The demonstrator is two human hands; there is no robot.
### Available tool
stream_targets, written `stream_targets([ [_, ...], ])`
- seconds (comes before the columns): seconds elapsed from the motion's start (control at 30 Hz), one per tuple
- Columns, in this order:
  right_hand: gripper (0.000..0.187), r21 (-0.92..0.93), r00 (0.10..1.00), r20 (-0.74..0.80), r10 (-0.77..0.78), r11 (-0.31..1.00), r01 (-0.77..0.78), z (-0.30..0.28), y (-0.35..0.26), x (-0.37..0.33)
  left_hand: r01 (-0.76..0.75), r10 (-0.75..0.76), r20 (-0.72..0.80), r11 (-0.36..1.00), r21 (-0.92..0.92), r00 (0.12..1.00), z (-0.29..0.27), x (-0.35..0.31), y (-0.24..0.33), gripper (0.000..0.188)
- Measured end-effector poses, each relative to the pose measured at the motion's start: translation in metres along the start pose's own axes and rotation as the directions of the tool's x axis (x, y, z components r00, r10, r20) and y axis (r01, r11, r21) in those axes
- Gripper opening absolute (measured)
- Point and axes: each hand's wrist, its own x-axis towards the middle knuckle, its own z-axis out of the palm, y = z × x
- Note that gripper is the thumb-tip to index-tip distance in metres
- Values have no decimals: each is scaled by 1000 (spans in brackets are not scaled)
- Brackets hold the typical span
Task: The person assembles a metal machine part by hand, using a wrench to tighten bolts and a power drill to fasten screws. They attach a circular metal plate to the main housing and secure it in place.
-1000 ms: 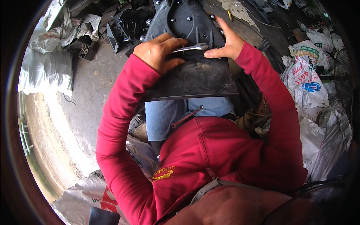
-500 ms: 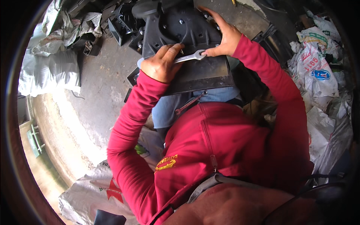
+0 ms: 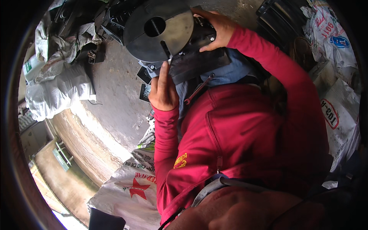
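Observation:
A black part with a round disc on its face rests over my lap. A hole pierces the disc's middle, and a narrow slot opens at its near edge. My left hand is at that slot, its index finger pointing up and the others curled. A small silver tip shows beside the finger; what it belongs to is hidden. My right hand grips the black part's right side, thumb in front and fingers behind. Across my thighs lies a combination wrench, touched by neither hand.
Small black trays of metal fasteners stand on the floor left of the part. White sacks lie at the right and lower left. Crumpled plastic sheeting is at the left, and ribbed black pieces at the upper right.
The black part has been turned, so its disc face shows now. The wrench seen in my left hand is no longer visible there. My right hand has shifted slightly left along the part.

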Motion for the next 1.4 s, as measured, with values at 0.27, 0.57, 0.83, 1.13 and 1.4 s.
stream_targets([
  [0.27,120,35,1000,-7,3,999,-3,1,8,-2,14,-39,188,991,133,981,16,-5,-8,60],
  [0.57,120,65,997,-48,-65,996,68,8,18,0,55,-91,236,987,152,967,18,-5,-4,56],
  [0.83,30,174,995,71,-77,983,64,25,-67,-73,414,-407,98,833,-367,908,-5,-15,-8,33],
  [1.13,16,63,789,612,-57,998,23,70,-66,-71,418,-427,65,826,-379,902,-6,-29,-15,34],
  [1.4,27,610,757,488,434,451,-652,-18,-58,-61,482,-528,83,687,-544,845,-6,-39,-18,32],
])
